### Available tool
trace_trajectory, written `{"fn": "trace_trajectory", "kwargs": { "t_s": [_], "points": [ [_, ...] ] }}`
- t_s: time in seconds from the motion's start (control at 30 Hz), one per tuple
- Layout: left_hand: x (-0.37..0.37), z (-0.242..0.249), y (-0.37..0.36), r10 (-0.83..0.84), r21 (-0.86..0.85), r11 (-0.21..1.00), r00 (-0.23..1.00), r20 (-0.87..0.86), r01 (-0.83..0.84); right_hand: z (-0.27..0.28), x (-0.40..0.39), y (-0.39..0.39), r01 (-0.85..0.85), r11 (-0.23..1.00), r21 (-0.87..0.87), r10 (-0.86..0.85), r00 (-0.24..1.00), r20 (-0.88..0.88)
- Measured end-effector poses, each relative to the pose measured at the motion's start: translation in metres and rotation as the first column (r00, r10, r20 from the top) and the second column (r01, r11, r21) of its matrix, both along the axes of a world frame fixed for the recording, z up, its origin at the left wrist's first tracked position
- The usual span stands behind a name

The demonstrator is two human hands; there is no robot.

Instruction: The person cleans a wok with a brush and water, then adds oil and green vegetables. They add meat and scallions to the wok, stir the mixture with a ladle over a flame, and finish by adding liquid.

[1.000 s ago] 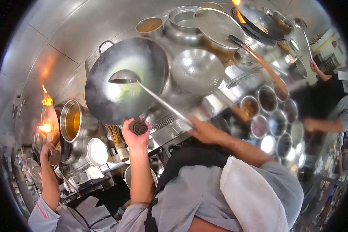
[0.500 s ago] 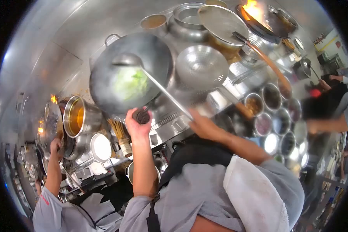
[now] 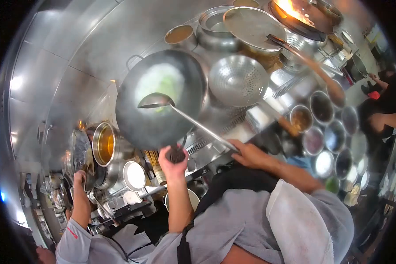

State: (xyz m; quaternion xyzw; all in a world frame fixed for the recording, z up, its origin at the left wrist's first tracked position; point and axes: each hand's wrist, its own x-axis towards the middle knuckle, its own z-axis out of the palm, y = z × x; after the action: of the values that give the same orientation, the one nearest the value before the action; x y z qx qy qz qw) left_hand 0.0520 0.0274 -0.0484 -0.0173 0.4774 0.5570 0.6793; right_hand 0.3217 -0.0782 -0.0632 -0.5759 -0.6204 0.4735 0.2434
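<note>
Nearest to me, my left hand (image 3: 174,163) is wrapped tight round the dark cloth-bound handle (image 3: 176,154) of the wok (image 3: 160,99), which sits just beyond it over the burner. My right hand (image 3: 247,154), a little to the right, is clamped on the near end of the ladle (image 3: 180,115); its long shaft runs up and left, and the bowl hangs above the middle of the wok, not down in the food.

Inside the wok, pale green vegetables (image 3: 160,83) lie against the far wall under a veil of steam. They keep their colour, so I judge the cooking under way but not finished: nothing is plated and the wok is on the heat.

To the right of the wok a perforated strainer (image 3: 238,80) rests on the stove top, and further right a cluster of round seasoning pots (image 3: 323,132) stands on the tabletop. Near left, a pot of amber liquid (image 3: 102,144), and a co-worker's hand (image 3: 79,178) beside it. Far right, flames rise from another wok (image 3: 301,15).
</note>
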Motion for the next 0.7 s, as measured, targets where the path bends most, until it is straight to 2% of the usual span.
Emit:
{"fn": "trace_trajectory", "kwargs": {
  "t_s": [0.07, 0.13, 0.2, 0.27, 0.33, 0.4, 0.47, 0.53, 0.57, 0.63, 0.7],
  "points": [
    [-0.013, -0.001, -0.01, -0.032, -0.005, 0.999, 0.996, -0.084, 0.031, 0.007, 0.008, -0.007, 0.044, 0.996, 0.072, -0.037, 0.994, -0.101],
    [-0.023, 0.01, -0.004, -0.061, 0.027, 0.998, 0.993, -0.097, 0.064, 0.016, 0.018, -0.008, 0.057, 0.996, 0.072, -0.045, 0.988, -0.148],
    [-0.019, 0.03, 0.005, -0.045, -0.042, 0.998, 0.985, -0.168, 0.039, 0.028, 0.029, -0.013, 0.084, 0.995, 0.055, -0.072, 0.979, -0.191],
    [-0.003, 0.048, -0.009, -0.09, 0.022, 0.995, 0.957, -0.275, 0.099, 0.04, 0.034, -0.009, 0.03, 1.0, -0.007, -0.031, 0.973, -0.227],
    [-0.001, 0.044, -0.011, -0.123, -0.012, 0.992, 0.951, -0.283, 0.125, 0.032, 0.032, -0.009, 0.081, 0.997, 0.02, -0.072, 0.957, -0.281],
    [0.002, 0.046, -0.015, -0.084, -0.002, 0.996, 0.947, -0.309, 0.088, 0.029, 0.03, -0.003, 0.05, 0.992, 0.119, -0.01, 0.948, -0.319],
    [0.013, 0.05, -0.017, -0.073, 0.002, 0.997, 0.941, -0.329, 0.078, 0.027, 0.028, 0.006, 0.013, 0.992, 0.127, 0.032, 0.938, -0.345],
    [0.023, 0.052, -0.02, -0.078, 0.057, 0.992, 0.892, -0.444, 0.115, 0.024, 0.022, 0.018, -0.081, 0.978, 0.192, 0.147, 0.92, -0.364],
    [0.03, 0.055, -0.023, -0.085, 0.075, 0.988, 0.883, -0.462, 0.134, 0.026, 0.021, 0.021, -0.075, 0.979, 0.19, 0.144, 0.916, -0.376],
    [0.04, 0.064, -0.024, -0.105, 0.085, 0.98, 0.833, -0.543, 0.179, 0.031, 0.018, 0.026, -0.221, 0.974, 0.041, 0.22, 0.903, -0.369],
    [0.049, 0.075, -0.021, -0.119, 0.106, 0.965, 0.758, -0.641, 0.24, 0.026, 0.012, 0.024, -0.203, 0.976, 0.08, 0.218, 0.897, -0.384]
  ]
}}
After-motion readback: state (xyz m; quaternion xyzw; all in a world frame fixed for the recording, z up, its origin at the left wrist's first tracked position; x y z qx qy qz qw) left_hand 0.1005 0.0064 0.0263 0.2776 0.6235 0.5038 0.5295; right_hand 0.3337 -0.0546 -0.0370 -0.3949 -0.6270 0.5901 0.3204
